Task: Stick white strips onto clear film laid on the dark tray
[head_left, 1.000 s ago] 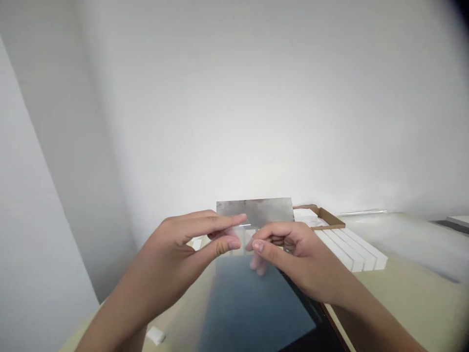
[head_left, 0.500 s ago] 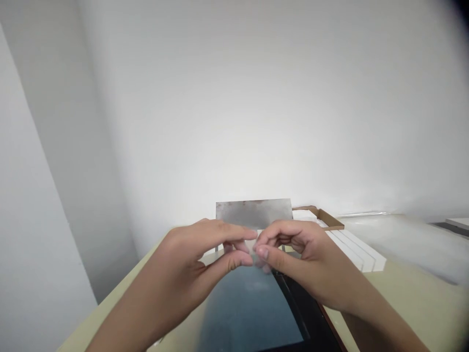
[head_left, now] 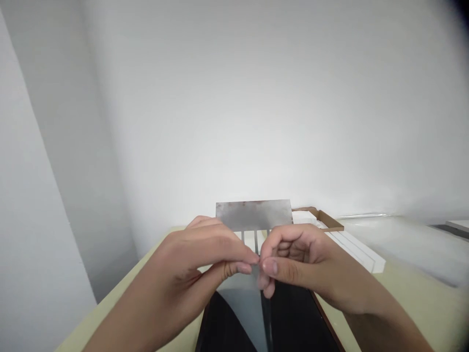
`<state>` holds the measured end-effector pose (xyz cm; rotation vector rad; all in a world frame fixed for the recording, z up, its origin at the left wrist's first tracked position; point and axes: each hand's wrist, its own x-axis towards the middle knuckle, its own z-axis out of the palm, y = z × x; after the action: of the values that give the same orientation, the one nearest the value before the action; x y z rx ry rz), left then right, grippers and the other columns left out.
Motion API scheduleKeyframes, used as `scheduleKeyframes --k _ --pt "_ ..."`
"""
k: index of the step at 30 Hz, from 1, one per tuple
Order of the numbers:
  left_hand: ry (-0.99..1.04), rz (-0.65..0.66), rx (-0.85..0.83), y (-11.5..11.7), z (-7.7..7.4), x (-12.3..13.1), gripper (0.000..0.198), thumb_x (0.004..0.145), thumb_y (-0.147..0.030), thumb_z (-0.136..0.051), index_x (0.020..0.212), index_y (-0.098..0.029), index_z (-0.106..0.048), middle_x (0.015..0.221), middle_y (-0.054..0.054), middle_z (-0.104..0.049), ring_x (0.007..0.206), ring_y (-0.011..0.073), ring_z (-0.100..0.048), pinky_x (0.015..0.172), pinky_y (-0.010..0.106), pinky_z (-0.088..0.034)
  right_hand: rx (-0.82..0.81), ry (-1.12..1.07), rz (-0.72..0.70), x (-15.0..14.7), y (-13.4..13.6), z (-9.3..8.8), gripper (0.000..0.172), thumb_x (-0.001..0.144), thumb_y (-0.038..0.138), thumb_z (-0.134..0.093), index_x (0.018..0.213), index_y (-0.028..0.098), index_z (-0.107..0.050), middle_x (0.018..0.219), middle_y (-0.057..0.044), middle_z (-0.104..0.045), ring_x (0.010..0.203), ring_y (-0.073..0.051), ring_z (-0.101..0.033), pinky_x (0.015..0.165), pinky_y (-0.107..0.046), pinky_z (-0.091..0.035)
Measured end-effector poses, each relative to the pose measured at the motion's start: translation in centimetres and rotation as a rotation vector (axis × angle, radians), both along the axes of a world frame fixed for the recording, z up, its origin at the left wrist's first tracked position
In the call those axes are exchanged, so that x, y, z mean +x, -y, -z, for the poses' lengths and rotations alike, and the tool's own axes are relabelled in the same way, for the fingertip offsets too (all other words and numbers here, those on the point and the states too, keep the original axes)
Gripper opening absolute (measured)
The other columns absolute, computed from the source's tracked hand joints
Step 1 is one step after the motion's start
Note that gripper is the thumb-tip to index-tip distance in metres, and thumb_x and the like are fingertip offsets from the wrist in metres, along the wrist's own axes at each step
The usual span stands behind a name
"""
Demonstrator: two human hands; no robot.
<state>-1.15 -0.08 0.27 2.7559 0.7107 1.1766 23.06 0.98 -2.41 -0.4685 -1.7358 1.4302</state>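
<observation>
A thin, see-through bluish film [head_left: 246, 310] hangs down between my hands, over a black board [head_left: 298, 318] with a reddish-brown edge. My left hand [head_left: 216, 254] pinches the top of the film with thumb and forefinger. Close beside it, the fingertips nearly touching, my right hand [head_left: 293, 254] is also closed on the film's upper edge, thumb against forefinger, the other fingers curled. Some right fingertips show hazily by the film. The exact grip points are partly hidden by the fingers.
Behind my hands stands a grey metal plate [head_left: 254, 214] with narrow bars below it. To its right are an open cardboard box [head_left: 331, 222] holding white pieces and several long white blocks [head_left: 361, 252]. Everything rests on a pale yellow table [head_left: 410, 288] against a white wall [head_left: 256, 107].
Both hands have lowered slightly and come together. The film, broad before, now looks narrow and slanted, showing more of the black board and the bars behind.
</observation>
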Motion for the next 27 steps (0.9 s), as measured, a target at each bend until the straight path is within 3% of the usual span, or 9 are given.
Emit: scheduleKeyframes --k 4,7,12,15,17,22,27 --pt "-0.053 0.03 0.017 0.0 -0.2 -0.3 0.029 0.101 -0.007 -0.062 0.109 -0.032 -0.074 0.092 -0.006 -0.077 0.078 0.0122 -0.065 0.089 0.03 -0.046 -0.029 0.009 -0.05 0.1 0.0 0.0 0.016 0.094 0.03 -0.079 0.094 0.015 -0.074 0.088 -0.006 -0.08 0.08 -0.014 -0.074 0.08 -0.028 -0.057" --pt "-0.035 -0.036 0.002 0.1 -0.2 0.2 0.022 0.101 -0.014 -0.066 0.102 -0.034 -0.074 0.087 -0.008 -0.075 0.08 0.0127 -0.064 0.089 0.03 -0.045 0.005 0.011 -0.038 0.0 0.3 0.0 0.011 0.095 0.027 -0.077 0.093 0.017 -0.074 0.088 -0.004 -0.079 0.085 -0.013 -0.073 0.081 -0.025 -0.055" --pt "0.073 -0.327 0.183 0.5 0.1 1.2 0.007 0.095 -0.032 -0.076 0.101 -0.033 -0.072 0.098 -0.004 -0.072 0.098 0.0188 -0.064 0.089 0.031 -0.045 0.054 -0.022 0.035 -0.5 0.6 0.2 0.014 0.097 0.03 -0.076 0.092 0.019 -0.07 0.084 0.0 -0.074 0.083 -0.011 -0.067 0.081 -0.024 -0.052" --pt "0.125 -0.451 0.127 1.0 0.6 1.4 0.015 0.098 -0.039 -0.07 0.088 -0.029 -0.069 0.087 -0.002 -0.069 0.081 0.0169 -0.064 0.066 0.025 -0.047 0.077 -0.075 0.101 -1.2 0.6 0.4 0.02 0.102 0.038 -0.069 0.093 0.02 -0.067 0.084 0.001 -0.07 0.082 -0.011 -0.064 0.081 -0.025 -0.052" --pt "0.076 -0.415 -0.011 1.4 1.0 1.4 0.02 0.104 -0.041 -0.06 0.092 -0.03 -0.071 0.085 -0.003 -0.07 0.075 0.0145 -0.065 0.059 0.022 -0.048 0.11 -0.103 0.139 -1.6 0.5 0.5 0.02 0.103 0.039 -0.067 0.095 0.02 -0.066 0.085 0.001 -0.069 0.084 -0.011 -0.064 0.082 -0.025 -0.052" --pt "0.026 -0.332 -0.161 2.3 1.6 1.2 0.022 0.104 -0.042 -0.061 0.123 -0.039 -0.07 0.105 -0.006 -0.077 0.098 0.0163 -0.073 0.069 0.016 -0.057 0.227 -0.075 0.231 -2.3 0.9 1.0 0.017 0.105 0.039 -0.063 0.101 0.024 -0.066 0.094 0.001 -0.07 0.092 -0.014 -0.065 0.082 -0.026 -0.051" --pt "0.008 -0.228 -0.269 2.2 1.1 1.1 0.018 0.103 -0.039 -0.064 0.12 -0.04 -0.072 0.098 -0.01 -0.077 0.085 0.0123 -0.072 0.073 0.014 -0.058 0.379 0.066 0.39 -2.3 1.5 1.1 0.015 0.106 0.037 -0.059 0.1 0.026 -0.067 0.096 0.001 -0.072 0.094 -0.016 -0.067 0.087 -0.03 -0.052"
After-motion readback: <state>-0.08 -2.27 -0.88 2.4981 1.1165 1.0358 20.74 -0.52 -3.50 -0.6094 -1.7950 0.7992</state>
